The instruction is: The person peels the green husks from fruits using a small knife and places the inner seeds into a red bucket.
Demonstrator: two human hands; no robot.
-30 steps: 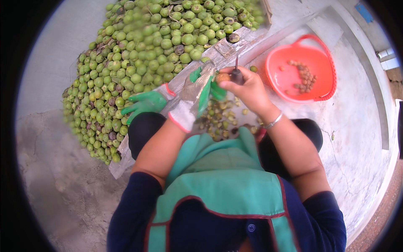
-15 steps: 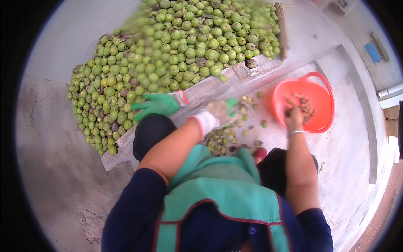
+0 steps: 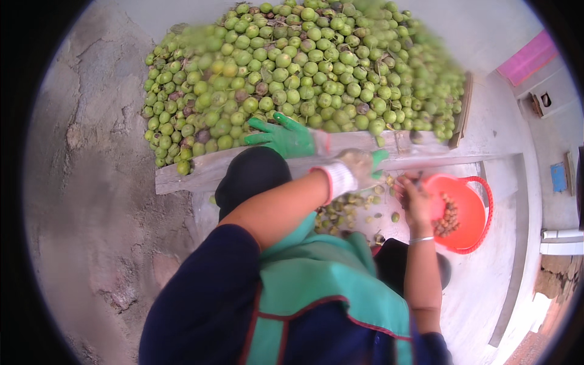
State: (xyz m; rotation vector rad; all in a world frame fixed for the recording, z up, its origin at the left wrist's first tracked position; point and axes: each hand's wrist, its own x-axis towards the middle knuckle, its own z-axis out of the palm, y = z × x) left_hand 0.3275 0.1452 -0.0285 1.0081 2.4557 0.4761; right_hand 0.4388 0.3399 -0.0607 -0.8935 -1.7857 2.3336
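Observation:
My left hand [image 3: 360, 168] wears a pale glove with green fingertips. It is over the near side of the plank, above scattered husk pieces [image 3: 340, 213], and its fingers are blurred and partly hidden. My bare right hand [image 3: 416, 202], with a band at the wrist, is at the left rim of a red plastic basket [image 3: 476, 234]. Its fingers look bent around something small and dark, too blurred to name. Brown nuts [image 3: 449, 218], like walnuts, lie in the basket. A loose green-and-white glove [image 3: 286, 137] rests by the plank, its fingers spread.
A big heap of round green fruits [image 3: 316, 73], like walnuts in their husks, lies behind a wooden plank [image 3: 201, 175]. A short board [image 3: 463, 112] edges the heap on the right. A single green fruit [image 3: 395, 216] is on the floor between my legs and the basket.
My right hand has come out of the basket to its left rim. My left hand stays near the plank above the husks. The whole view has turned and shifted.

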